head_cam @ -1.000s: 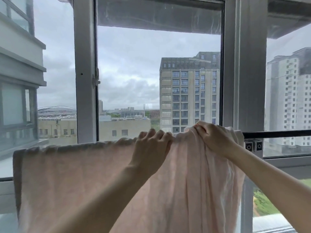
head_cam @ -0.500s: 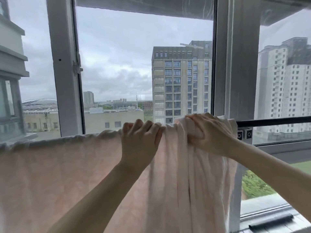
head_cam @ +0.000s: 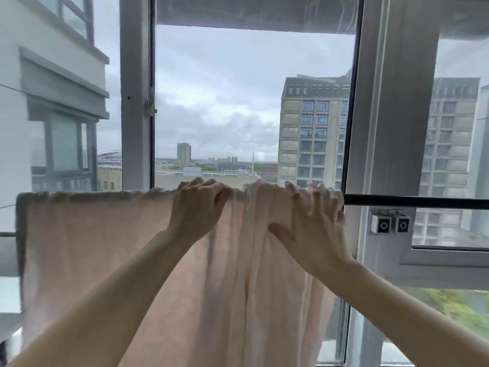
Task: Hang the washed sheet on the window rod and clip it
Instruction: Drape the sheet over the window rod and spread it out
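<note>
Sheet (head_cam: pixel 100 247) drapes over rod (head_cam: pixel 412 202); left hand (head_cam: pixel 197 207) grips its top fold, right hand (head_cam: pixel 313 229) presses spread.

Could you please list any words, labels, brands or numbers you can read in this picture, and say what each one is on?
None can be read. The sheet, the rod and the window frame bear no print. The two small square fittings under the rod show only round marks, no letters. The far buildings show no signs.

sheet (head_cam: pixel 92 247): pale pink, plain, no print. rod (head_cam: pixel 412 202) at 3 o'clock: black. window frame (head_cam: pixel 383 128): light grey. bracket (head_cam: pixel 390 224) under rod: white-silver, two black rings. Sky: grey overcast. Tower block (head_cam: pixel 315 133) at 1 o'clock: beige, dark window grid.
</note>
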